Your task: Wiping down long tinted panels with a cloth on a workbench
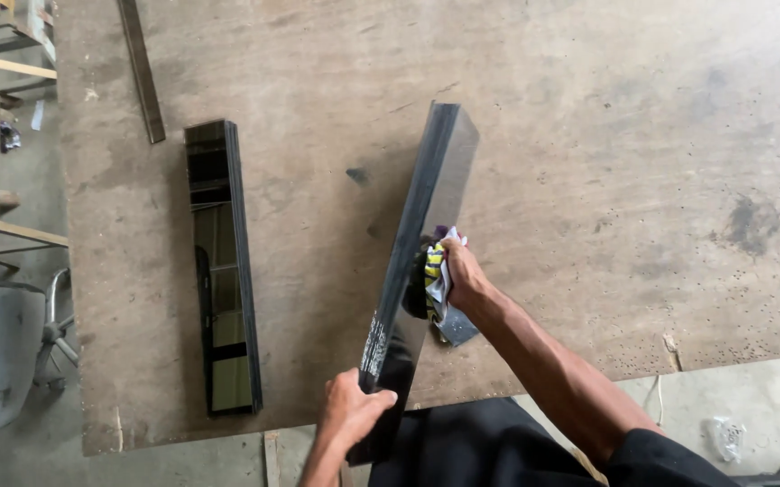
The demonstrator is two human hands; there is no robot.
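On the large brown work table (543, 135) — one long dark glass strip (426, 243), stood on edge and tilted, its long axis running from the near table edge away and slightly rightward, far end pointing up-right. Left hand (351, 417) at the near end, fingers closed around the strip's edge, steadying it. Right hand (462, 275) at mid-length on the strip's right face, fingers clenched on a crumpled patterned cloth (438, 280) pressed against the glass. Second item — a stack of similar dark strips (223, 271) lying flat to the left, well apart, roughly parallel. Thin metal bar (142, 68) further back.
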